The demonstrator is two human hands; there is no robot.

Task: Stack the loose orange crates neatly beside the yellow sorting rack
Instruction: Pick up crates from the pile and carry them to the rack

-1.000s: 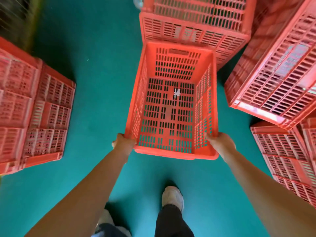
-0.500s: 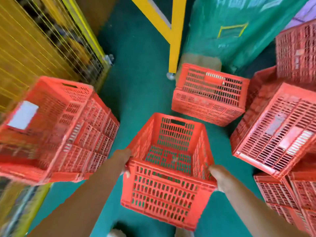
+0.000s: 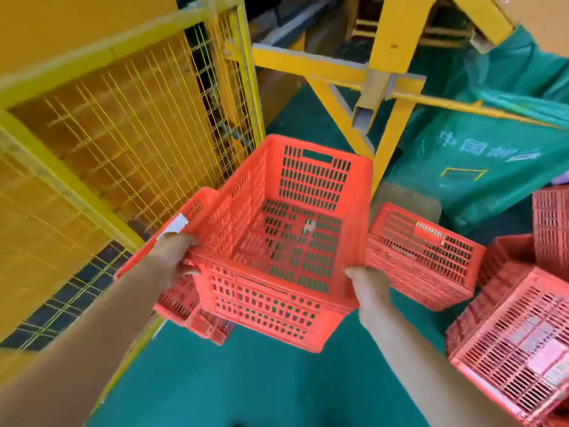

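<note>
Grips crate at near corners with left hand and right hand, likely for squaring over stack beneath left hand, beside rack.

teal floor, green sack beyond
</note>
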